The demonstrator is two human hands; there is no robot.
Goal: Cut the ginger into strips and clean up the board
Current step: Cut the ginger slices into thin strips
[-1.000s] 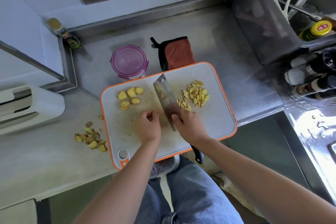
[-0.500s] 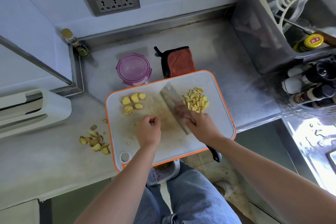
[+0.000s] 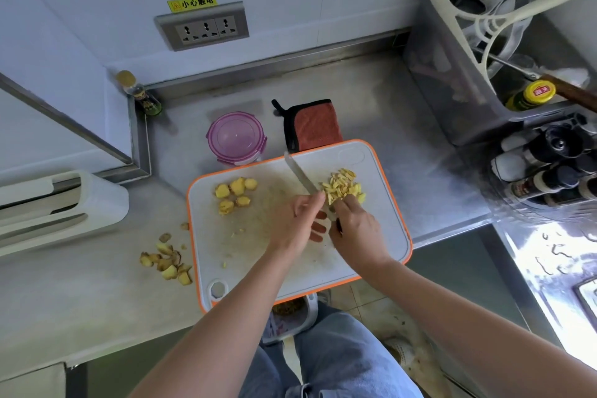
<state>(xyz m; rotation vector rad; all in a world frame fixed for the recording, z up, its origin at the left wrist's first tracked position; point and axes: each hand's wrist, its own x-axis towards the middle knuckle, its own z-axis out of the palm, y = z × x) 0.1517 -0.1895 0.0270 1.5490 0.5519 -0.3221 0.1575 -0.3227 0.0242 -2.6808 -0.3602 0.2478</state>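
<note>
Left hand (image 3: pixel 297 223) has shifted right, uncurled fingers now touching the cleaver (image 3: pixel 300 174), turned on edge beside the ginger strips (image 3: pixel 344 187); right hand (image 3: pixel 357 231) still grips its handle.

Bare forearms, no sleeves; light blue jeans (image 3: pixel 339 362); pale shoe (image 3: pixel 400 350).

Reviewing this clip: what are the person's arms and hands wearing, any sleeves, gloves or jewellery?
The left forearm and right forearm are bare to the frame edge; no sleeves show. The left hand and right hand have no gloves, and no watch, ring or bracelet is visible. Blue jeans show below.
</note>
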